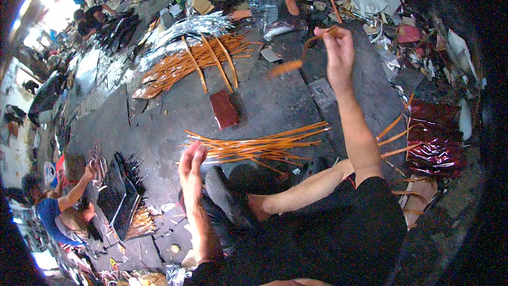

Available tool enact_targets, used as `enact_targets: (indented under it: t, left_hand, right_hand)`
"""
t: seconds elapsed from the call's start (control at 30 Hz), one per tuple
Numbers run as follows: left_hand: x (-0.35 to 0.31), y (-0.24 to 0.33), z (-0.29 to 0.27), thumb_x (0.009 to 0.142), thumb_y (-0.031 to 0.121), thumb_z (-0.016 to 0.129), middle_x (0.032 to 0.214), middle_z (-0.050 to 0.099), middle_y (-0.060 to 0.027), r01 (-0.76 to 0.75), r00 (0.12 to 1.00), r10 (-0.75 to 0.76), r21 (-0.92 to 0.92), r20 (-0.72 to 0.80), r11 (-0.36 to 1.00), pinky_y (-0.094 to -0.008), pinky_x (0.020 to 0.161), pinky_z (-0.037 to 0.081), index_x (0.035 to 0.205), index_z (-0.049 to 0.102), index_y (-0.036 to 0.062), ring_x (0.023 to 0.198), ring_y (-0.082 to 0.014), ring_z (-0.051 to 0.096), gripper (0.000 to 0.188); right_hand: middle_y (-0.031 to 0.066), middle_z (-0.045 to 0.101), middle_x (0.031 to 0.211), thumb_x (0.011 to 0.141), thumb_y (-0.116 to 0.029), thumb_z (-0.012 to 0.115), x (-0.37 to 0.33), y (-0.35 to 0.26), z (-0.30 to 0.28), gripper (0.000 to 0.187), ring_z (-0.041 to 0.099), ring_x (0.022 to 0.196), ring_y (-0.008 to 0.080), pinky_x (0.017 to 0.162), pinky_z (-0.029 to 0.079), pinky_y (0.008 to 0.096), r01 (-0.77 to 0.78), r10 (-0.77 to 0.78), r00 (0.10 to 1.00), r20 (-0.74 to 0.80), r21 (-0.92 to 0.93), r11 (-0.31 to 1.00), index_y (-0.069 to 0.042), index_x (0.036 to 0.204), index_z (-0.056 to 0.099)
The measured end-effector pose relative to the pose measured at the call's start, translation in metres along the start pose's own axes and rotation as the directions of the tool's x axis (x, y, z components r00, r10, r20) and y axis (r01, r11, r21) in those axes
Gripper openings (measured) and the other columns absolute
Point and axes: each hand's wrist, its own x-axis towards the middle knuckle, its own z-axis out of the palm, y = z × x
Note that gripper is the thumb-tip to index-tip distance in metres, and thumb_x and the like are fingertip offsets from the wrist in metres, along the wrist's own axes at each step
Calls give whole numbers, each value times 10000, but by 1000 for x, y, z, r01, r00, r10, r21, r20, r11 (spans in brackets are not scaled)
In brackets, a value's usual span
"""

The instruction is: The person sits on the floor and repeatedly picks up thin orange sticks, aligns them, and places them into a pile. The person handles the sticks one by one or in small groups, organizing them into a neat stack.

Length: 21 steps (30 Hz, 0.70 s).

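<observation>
My right hand point(339, 55) is raised at the far side, closed on a thin orange-brown strip point(310, 43). One end of this strip hangs to the left and is smeared by motion. My left hand point(191, 160) is held at the near left end of a loose pile of orange-brown strips point(259, 144), its fingers stretched out with nothing visible in them. Whether its fingertips touch the pile, I cannot tell. Farther off lies a larger bundle of similar strips point(193, 66), with several single strips laid across it. A dark red block point(224, 109) sits between the two piles.
Silvery strips point(185, 26) lie behind the larger bundle. Dark red shiny sheets point(434, 137) are at the right, with loose strips beside them. Scraps point(370, 0) litter the far right. Another person point(58, 206) sits at the left by a black tray-like object point(119, 204).
</observation>
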Motion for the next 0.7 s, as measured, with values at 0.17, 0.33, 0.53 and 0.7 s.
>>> enact_targets:
  t: [0.17, 0.33, 0.53, 0.7]
  left_hand:
    - [-19, 46, 87, 970, 154, 550, 1237, 584, -114, -126, 896, 189, -178, 402, 976, -331, 960, 458, 1352, 473, 25, 1099, -183, 576, 410]
    - [-35, 52, 118, 938, 157, 633, 890, 683, -59, -60, 958, 108, -183, 266, 981, -238, 731, 514, 1029, 632, 6, 775, -100, 631, 176]
    - [-50, 61, 104, 936, 161, 638, 854, 697, -57, -87, 966, 124, -168, 228, 982, -224, 704, 516, 1016, 650, 0, 730, -80, 629, 180]
    - [-53, 59, 86, 932, 136, 633, 916, 704, -51, -154, 932, 209, -199, 296, 968, -234, 758, 514, 1141, 638, 6, 792, -96, 649, 247]
  right_hand:
    - [55, 647, 883, 958, -89, 557, -59, -102, -6, 175, 588, 733, 106, 667, 493, 259, -307, 365, 702, 611, -204, 930, -26, 1121, 557]
    - [103, 670, 883, 880, -54, 666, -128, -128, 18, 281, 660, 792, 144, 686, 522, 296, -261, 345, 701, 624, -226, 939, -16, 1124, 532]
    - [112, 666, 873, 823, -92, 717, -149, -141, 26, 223, 682, 762, 263, 647, 536, 351, 70, 102, 833, 544, -288, 955, -41, 1006, 600]
    - [108, 653, 851, 812, -84, 713, -152, -153, 32, 185, 676, 740, 282, 642, 535, 360, 116, 33, 853, 521, -250, 961, -40, 960, 610]
